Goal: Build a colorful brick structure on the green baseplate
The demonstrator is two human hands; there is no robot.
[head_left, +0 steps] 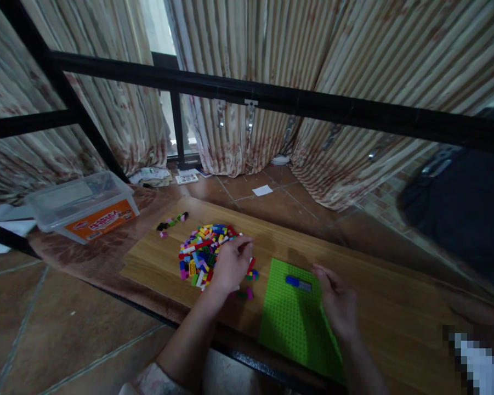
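Note:
A heap of small coloured bricks [203, 249] lies on a wooden board [156, 260]. My left hand [230, 263] rests at the heap's right edge, fingers curled down among the bricks; what they pinch is hidden. A bright green studded baseplate [290, 321] lies to the right, with a short blue and grey brick row [298, 283] pressed on near its far end. My right hand [338, 300] lies on the baseplate's right edge, fingers loosely bent, with nothing visible in them.
A clear plastic tub with an orange label [82, 206] stands at the far left. A few stray bricks [171, 221] lie behind the heap. Black metal frame bars [271, 101] cross above. Curtains hang behind, papers [262, 190] lie on the tiled floor.

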